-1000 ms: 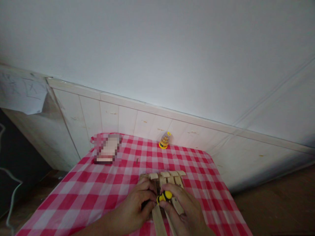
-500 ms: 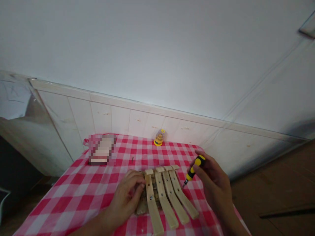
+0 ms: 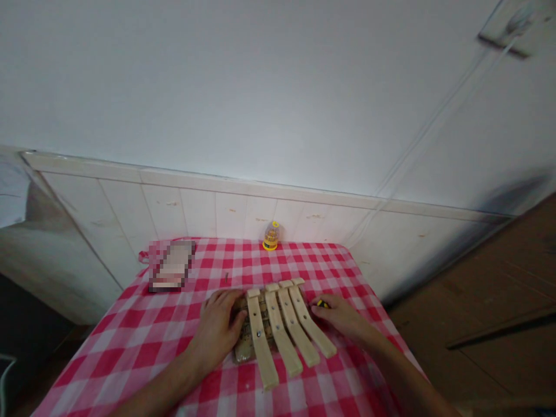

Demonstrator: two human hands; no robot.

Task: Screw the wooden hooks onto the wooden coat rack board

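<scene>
A flat block wrapped in brown material (image 3: 243,350) lies on the table, with several pale, bent wooden slats (image 3: 263,353) across it. Small screws and holes dot the slats. My left hand (image 3: 219,318) grips the block's left side, its thumb beside the leftmost slat and its fingers at the far corner. At the right side, my right hand (image 3: 339,314) is closed around a yellow-and-black screwdriver (image 3: 322,303). Only a bit of the screwdriver's handle shows; its tip is hidden.
A red-and-white checked cloth (image 3: 208,385) covers the table. Against the panelled wall (image 3: 200,211) stands a clear and yellow bit case (image 3: 271,236). A blurred-out flat object (image 3: 174,265) lies at the back left. One tiny dark piece (image 3: 226,277) rests behind the block.
My right hand has lowered and turned the screwdriver, so less of it shows beside the rightmost slat. My left hand has spread further over the block's left edge. The view has shifted slightly.
</scene>
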